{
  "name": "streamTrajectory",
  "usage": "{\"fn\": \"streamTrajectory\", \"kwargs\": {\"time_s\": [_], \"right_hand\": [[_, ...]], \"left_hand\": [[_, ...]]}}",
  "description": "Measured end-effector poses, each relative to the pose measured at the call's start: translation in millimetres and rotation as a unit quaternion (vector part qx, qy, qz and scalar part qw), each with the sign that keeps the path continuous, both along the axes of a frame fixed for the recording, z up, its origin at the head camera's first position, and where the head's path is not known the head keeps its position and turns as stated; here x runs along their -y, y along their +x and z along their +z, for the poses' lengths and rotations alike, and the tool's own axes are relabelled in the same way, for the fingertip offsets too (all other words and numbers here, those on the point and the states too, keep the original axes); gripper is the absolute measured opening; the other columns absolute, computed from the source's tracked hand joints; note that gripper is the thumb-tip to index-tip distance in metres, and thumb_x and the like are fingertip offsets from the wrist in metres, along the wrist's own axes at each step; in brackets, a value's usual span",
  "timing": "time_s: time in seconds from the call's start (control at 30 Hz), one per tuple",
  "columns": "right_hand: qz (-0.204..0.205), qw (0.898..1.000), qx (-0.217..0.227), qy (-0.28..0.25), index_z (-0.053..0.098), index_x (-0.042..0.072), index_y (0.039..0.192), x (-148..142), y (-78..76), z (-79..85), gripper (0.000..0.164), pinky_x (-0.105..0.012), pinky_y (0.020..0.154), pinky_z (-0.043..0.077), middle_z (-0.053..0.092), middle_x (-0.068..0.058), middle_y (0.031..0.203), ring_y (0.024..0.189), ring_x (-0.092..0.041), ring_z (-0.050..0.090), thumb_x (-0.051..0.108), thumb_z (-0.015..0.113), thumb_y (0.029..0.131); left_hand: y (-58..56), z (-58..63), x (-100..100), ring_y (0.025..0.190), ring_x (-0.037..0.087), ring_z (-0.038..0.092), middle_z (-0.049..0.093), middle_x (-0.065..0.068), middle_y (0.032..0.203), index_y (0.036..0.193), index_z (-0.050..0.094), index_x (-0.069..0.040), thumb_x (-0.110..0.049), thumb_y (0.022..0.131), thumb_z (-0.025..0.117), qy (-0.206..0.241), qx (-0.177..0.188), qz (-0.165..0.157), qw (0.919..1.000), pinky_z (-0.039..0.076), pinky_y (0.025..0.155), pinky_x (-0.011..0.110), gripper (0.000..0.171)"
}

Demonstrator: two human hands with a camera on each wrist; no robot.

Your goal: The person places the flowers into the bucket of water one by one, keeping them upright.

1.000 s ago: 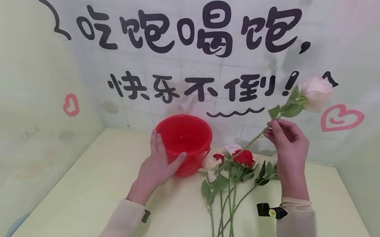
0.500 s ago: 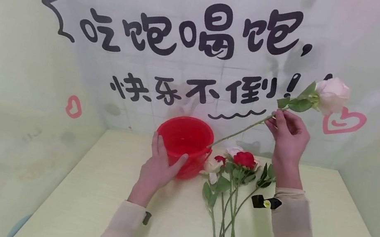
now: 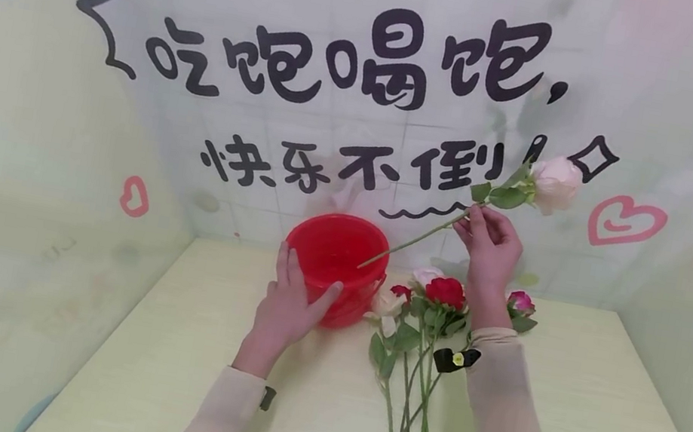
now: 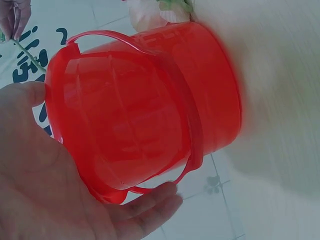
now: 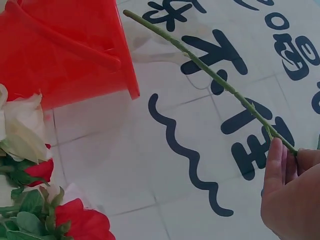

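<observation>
In the head view my left hand rests on the near left side of a red plastic bucket. Its thumb touches the rim in the left wrist view, and straight fingers lie along the side below the handle. My right hand pinches the green stem of a pale pink rose just under its leaves. The stem slants down left, its cut end appearing over the bucket's mouth near the right rim. From the right wrist camera the bloom is out of frame.
Right of the bucket several roses lie on the pale table, among them a red rose and a cream rose, stems toward me. A magenta rose lies beyond my right wrist. A printed wall sheet stands behind.
My right hand has first tilted the pale pink rose flatter, then moved left, bringing the stem's end from over the lying flowers to the bucket's mouth. My left hand stays on the bucket.
</observation>
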State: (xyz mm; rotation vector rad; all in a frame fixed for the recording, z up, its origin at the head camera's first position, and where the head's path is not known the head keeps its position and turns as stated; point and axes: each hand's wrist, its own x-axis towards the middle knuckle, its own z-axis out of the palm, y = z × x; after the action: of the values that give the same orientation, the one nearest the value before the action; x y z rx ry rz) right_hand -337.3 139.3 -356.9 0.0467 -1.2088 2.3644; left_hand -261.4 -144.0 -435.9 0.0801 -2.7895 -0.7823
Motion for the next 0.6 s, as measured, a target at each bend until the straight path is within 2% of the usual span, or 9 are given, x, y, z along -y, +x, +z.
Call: {"fn": "streamTrajectory", "kwargs": {"time_s": [0.13, 0.27, 0.47, 0.6], "right_hand": [[0.002, 1.0, 0.006, 0.018, 0.071, 0.002, 0.102, 11.0, -3.2, -9.7, 0.004, -0.031, 0.08, 0.064, 0.073, -0.012, 0.095, 0.077, -0.016, 0.072, 0.004, 0.073, 0.099], [0.009, 0.999, 0.007, 0.034, 0.07, -0.002, 0.104, 22.1, -6.8, -19.1, 0.006, -0.032, 0.079, 0.064, 0.073, -0.013, 0.094, 0.075, -0.016, 0.073, 0.001, 0.071, 0.099], [0.017, 0.997, 0.01, 0.07, 0.068, -0.01, 0.11, 35.6, -12.6, -28.7, 0.015, -0.031, 0.079, 0.064, 0.074, -0.014, 0.095, 0.073, -0.015, 0.073, 0.0, 0.07, 0.1], [0.032, 0.996, 0.029, 0.073, 0.067, -0.008, 0.111, 41.5, -12.7, -33.1, 0.015, -0.03, 0.08, 0.064, 0.073, -0.011, 0.094, 0.074, -0.014, 0.073, 0.001, 0.07, 0.1]], "left_hand": [[-0.3, -0.9, -0.4, 0.126, 0.047, 0.053, 0.02, 0.018, 0.168, 0.166, 0.012, -0.002, -0.058, 0.09, 0.072, -0.004, -0.016, -0.001, 0.9999, 0.059, 0.091, 0.061, 0.112], [-3.0, -4.5, 0.5, 0.132, 0.048, 0.049, 0.018, 0.018, 0.169, 0.166, 0.014, -0.002, -0.058, 0.09, 0.071, -0.012, -0.021, 0.001, 0.9997, 0.051, 0.1, 0.068, 0.11], [-2.1, -3.9, 0.6, 0.134, 0.05, 0.048, 0.016, 0.018, 0.171, 0.166, 0.014, -0.002, -0.059, 0.09, 0.07, -0.012, -0.016, 0.003, 0.9998, 0.046, 0.103, 0.072, 0.111], [-0.3, -1.2, -1.4, 0.134, 0.049, 0.048, 0.017, 0.017, 0.17, 0.167, 0.012, -0.003, -0.058, 0.09, 0.071, -0.01, -0.008, 0.005, 0.9999, 0.045, 0.105, 0.073, 0.111]]}}
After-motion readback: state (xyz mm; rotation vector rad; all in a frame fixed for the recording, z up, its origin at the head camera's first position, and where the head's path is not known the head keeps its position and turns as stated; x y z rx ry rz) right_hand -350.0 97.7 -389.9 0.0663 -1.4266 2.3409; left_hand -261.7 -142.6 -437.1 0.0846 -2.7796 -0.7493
